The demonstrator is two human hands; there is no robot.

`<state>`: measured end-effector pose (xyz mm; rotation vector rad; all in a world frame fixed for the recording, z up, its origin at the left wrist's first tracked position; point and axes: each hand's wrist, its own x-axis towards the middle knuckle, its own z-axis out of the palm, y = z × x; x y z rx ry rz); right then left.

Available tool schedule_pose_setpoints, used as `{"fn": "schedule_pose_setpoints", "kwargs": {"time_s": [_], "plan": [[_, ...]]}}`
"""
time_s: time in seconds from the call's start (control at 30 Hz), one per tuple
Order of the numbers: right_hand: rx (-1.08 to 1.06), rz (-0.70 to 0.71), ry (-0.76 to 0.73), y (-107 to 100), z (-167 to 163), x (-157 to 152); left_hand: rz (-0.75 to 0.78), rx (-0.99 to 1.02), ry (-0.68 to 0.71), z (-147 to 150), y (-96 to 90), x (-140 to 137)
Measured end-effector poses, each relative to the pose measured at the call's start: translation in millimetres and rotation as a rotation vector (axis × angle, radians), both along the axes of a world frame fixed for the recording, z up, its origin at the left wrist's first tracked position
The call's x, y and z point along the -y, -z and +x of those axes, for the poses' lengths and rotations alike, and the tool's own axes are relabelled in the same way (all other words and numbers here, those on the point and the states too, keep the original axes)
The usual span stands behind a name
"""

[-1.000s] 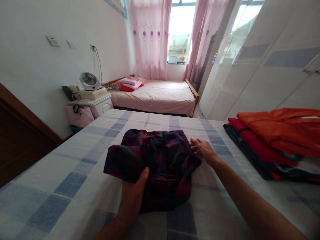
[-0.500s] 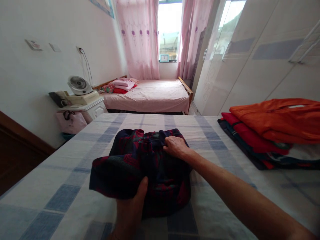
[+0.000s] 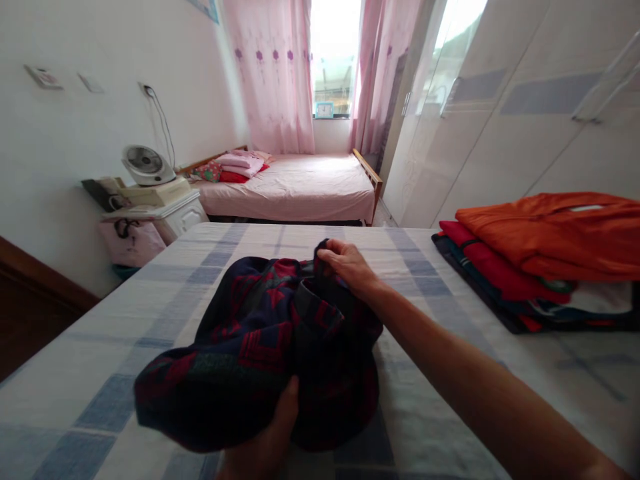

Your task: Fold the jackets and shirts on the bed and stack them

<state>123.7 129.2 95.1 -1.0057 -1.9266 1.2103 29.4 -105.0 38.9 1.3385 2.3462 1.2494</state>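
A dark navy and red patterned garment point(image 3: 265, 333), partly bunched up, lies on the checked bedsheet point(image 3: 165, 320) in front of me. My right hand point(image 3: 347, 267) pinches its far edge near the collar and lifts that edge a little. At the near side my left hand point(image 3: 273, 427) grips the garment, thumb on top; the other fingers are hidden beneath the cloth. The garment's near left part spreads out over the left wrist and hangs loosely. What kind of garment it is, a shirt or a jacket, I cannot tell for sure.
On the right of the bed sits a stack of folded clothes, with an orange garment point(image 3: 545, 233) on top and a red one point(image 3: 495, 260) below. Beyond stand a pink bed point(image 3: 300, 187), a small fan point(image 3: 147, 165) on a white cabinet point(image 3: 183, 217), and a white wardrobe point(image 3: 480, 147).
My right hand has raised the garment's far edge and shifted slightly away from me. The near left part of the cloth has spread further left and toward me, with my left hand a little lower.
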Motion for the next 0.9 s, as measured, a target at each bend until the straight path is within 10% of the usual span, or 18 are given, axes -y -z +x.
{"fn": "schedule_pose_setpoints", "kwargs": {"time_s": [0.2,0.4,0.6,0.73,0.9], "plan": [[0.152,0.083,-0.188,9,-18,-2,-0.013,0.004,0.011,-13,9.1,2],[0.239,0.325,0.118,-15,44,13,-0.062,0.071,-0.019,-12,12.5,1],[0.237,-0.251,-0.340,-24,74,76,0.015,0.000,-0.092,4,7.6,-10],[-0.014,-0.221,-0.543,-33,66,88,-0.007,-0.131,-0.125,10,-13.2,-23],[-0.132,0.066,-0.278,-30,54,39,-0.128,-0.497,0.225,13,-71.0,-63]]}}
